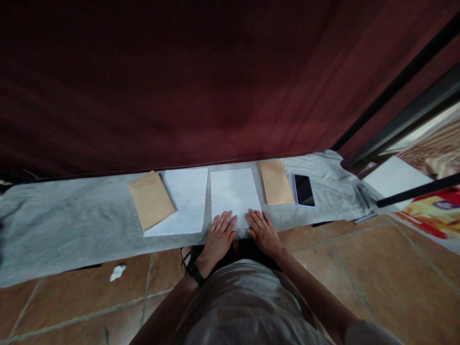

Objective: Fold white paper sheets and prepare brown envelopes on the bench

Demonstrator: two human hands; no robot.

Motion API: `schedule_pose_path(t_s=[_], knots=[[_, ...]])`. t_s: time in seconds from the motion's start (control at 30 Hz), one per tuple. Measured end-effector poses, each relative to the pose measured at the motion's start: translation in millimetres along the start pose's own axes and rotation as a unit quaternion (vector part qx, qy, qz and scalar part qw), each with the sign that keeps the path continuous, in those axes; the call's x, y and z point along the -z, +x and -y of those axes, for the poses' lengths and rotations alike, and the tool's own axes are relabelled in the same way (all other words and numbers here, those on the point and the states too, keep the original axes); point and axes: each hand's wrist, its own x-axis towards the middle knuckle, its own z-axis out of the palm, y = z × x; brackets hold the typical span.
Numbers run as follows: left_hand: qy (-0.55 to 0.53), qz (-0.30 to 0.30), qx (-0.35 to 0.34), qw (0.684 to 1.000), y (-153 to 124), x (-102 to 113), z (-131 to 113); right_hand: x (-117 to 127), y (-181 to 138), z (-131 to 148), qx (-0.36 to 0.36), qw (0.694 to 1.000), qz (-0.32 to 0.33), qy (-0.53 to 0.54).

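Observation:
A white sheet of paper [235, 189] lies flat on the grey cloth in front of me. My left hand [220, 235] rests on its near left corner, fingers stretched out. On the near right corner lies my right hand [264, 231], its fingers spread flat too. Left of this sheet are more white papers [189, 201], partly covered by a tilted brown envelope [151, 199]. To the right sits a stack of brown envelopes [276, 183]. Beyond it a smartphone [304, 190] lies with its dark screen up.
The grey cloth [72, 211] covers a long narrow surface against a dark red curtain [201, 96]. Black metal bars [391, 86] slant at the right, near a white sheet [398, 179] and a red printed box [436, 211]. A crumpled white tissue [117, 272] lies on the tiled floor [345, 268].

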Motion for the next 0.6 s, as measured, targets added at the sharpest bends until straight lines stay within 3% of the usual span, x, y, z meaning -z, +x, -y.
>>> schedule_pose_path(t_s=[0.2,0.43,0.6], knots=[[-0.006,-0.002,0.011,1.0,11.8,-1.2,-3.1,4.4,13.6,5.5,-0.028,0.999,-0.017,-0.014],[0.009,-0.005,0.028,1.0,5.6,-3.5,-11.6,-8.5,23.9,30.5,0.01,1.0,-0.013,0.023],[0.016,-0.013,0.053,0.998,-4.1,-2.3,-6.8,-10.2,10.0,15.7,-0.015,1.0,-0.023,0.005]])
